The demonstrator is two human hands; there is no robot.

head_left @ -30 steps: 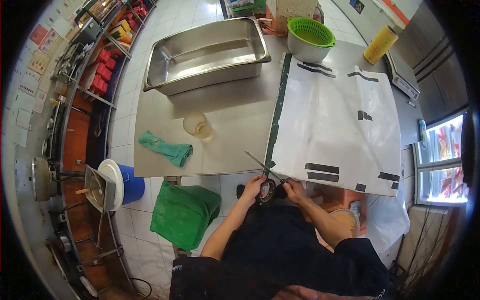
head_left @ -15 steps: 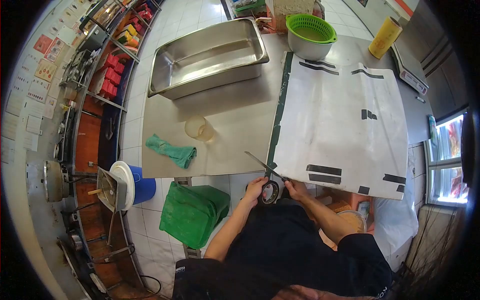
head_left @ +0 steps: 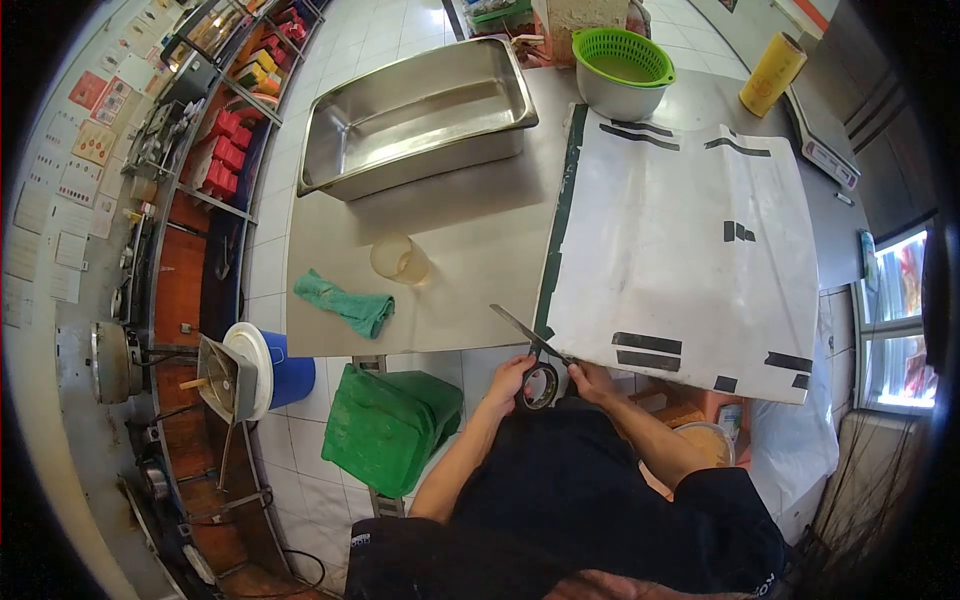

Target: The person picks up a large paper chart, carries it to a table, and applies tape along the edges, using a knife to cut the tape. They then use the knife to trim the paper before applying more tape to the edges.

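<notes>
My left hand (head_left: 510,380) grips a roll of black tape (head_left: 540,386) just off the table's near edge. From the roll a short strip of tape runs up to the near left corner of a white sheet (head_left: 690,250) on the table. A knife (head_left: 517,324) is held in my right hand (head_left: 592,381), its blade pointing up and left across that strip. Most of its handle is hidden by my fingers. Black tape edges the sheet's left side, and several short black pieces are stuck on its face.
On the steel table (head_left: 480,220) stand a deep metal pan (head_left: 420,155), a clear cup (head_left: 399,259), a green cloth (head_left: 345,303), a bowl with a green colander (head_left: 622,70), a yellow roll (head_left: 772,75) and a scale (head_left: 825,150). Below is a green bin (head_left: 385,430).
The camera view has shifted very slightly. Both hands, the knife and the tape roll stay in nearly the same place.
</notes>
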